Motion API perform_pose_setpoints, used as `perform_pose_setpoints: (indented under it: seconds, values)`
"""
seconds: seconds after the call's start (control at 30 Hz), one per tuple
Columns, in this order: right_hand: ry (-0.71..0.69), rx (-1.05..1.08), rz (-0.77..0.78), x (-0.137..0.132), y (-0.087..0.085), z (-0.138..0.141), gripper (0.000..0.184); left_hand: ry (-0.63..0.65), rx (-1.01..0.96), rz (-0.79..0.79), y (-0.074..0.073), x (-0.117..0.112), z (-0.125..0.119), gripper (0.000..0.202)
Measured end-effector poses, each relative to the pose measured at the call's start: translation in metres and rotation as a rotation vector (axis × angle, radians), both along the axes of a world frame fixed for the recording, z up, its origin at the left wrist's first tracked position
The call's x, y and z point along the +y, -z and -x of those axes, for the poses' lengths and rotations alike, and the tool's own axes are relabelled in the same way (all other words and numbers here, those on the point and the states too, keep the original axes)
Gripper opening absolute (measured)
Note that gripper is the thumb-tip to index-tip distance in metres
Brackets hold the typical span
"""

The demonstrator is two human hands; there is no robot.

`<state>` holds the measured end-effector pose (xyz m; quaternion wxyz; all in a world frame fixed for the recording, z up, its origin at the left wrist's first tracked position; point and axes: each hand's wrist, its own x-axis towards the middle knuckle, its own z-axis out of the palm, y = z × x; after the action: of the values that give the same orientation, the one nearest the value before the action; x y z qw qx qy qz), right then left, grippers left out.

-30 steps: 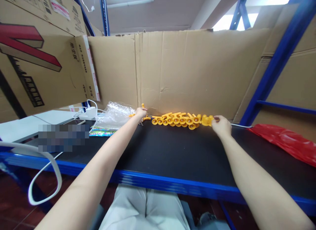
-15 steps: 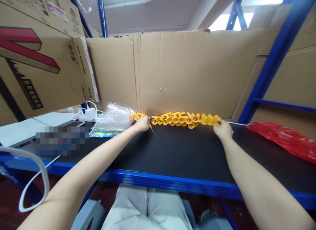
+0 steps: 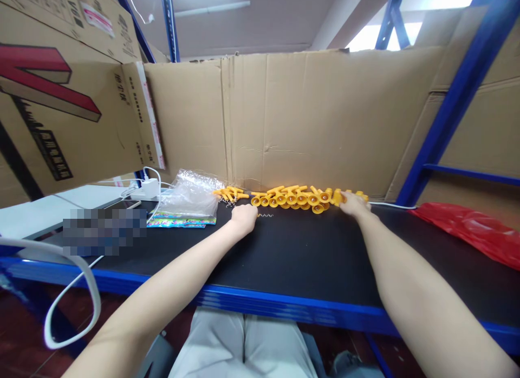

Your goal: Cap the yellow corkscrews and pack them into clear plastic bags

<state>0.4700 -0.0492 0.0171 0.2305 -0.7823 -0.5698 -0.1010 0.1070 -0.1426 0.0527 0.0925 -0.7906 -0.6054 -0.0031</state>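
Left hand (image 3: 244, 219) clenched on corkscrew (image 3: 266, 215), spiral pointing right, fronting yellow funnel pile (image 3: 291, 199), left end. Right hand (image 3: 355, 204) at yellow cups (image 3: 337, 197), pile's right end; can't tell grip.

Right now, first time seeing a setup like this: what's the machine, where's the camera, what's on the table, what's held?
There's no machine: these are a person's two bare hands. One camera, worn on the head, looks forward and down.

On the black tabletop, a row of yellow cup-mouthed pieces lies along the back. To their left are yellow handles with metal spirals and a clear plastic bag; at the far right is red plastic.

The left hand is closed around a piece with a metal spiral sticking out. The right hand is at the row's right end; its grip isn't clear.
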Motion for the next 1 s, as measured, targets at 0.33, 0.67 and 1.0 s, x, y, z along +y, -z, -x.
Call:
perform_pose_setpoints:
  seconds: [0.33,0.67,1.0]
  values:
    - [0.172,0.003,-0.032,-0.012,-0.016,0.012,0.02,0.147,-0.034,-0.025,0.013,0.019,0.017,0.032]
    - [0.166,0.162,-0.117,-0.017,0.018,-0.007,0.035,0.154,-0.118,-0.014,-0.001,0.021,0.042,0.042]
    - [0.071,0.095,-0.062,-0.035,-0.025,0.038,0.017,0.201,-0.234,0.149,0.01,0.037,0.055,0.032]
